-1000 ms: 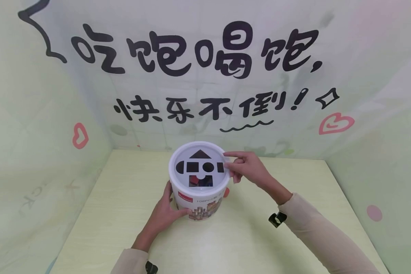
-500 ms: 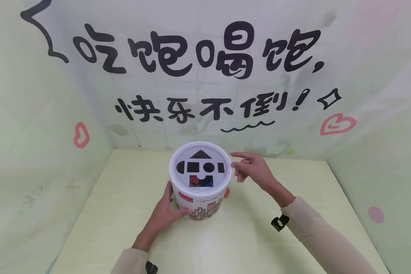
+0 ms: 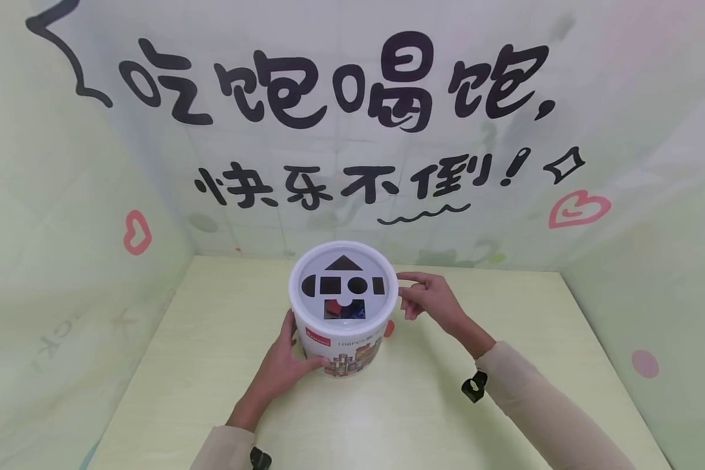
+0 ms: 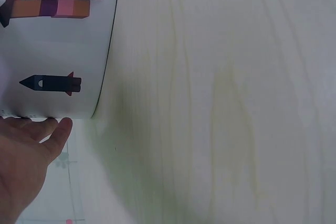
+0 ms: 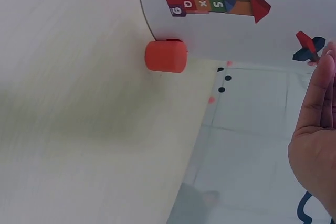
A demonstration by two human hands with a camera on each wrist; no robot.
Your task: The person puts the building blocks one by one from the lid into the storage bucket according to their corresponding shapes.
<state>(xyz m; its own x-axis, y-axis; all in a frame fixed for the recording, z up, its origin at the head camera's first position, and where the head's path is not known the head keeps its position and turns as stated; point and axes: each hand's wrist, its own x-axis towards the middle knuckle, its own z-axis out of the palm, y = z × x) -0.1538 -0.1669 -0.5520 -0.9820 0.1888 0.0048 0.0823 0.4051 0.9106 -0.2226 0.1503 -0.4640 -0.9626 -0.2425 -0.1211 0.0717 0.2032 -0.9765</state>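
A white bucket (image 3: 335, 352) printed with toy blocks stands on the table, closed by a white lid (image 3: 376, 307). Shaped holes pierce the lid: triangle, half circle, square, circle and others. Red and blue pieces show through the front hole. My left hand (image 3: 284, 365) grips the bucket's left side, thumb across the front, fingers partly hidden behind it. At the right rim my right hand (image 3: 431, 297) has its index finger and thumb right against the lid's edge, other fingers bent beneath. In the right wrist view, that hand's (image 5: 315, 124) fingers look fairly straight.
A red rounded piece (image 5: 167, 56) sits low at the bucket's right side. The pale wooden table (image 3: 476, 431) is enclosed by printed cloth walls (image 3: 646, 261) at the back and both sides.
My right hand has drawn back from the lid to the right, then come in again slightly lower at the rim. My left hand and the bucket have stayed in place.
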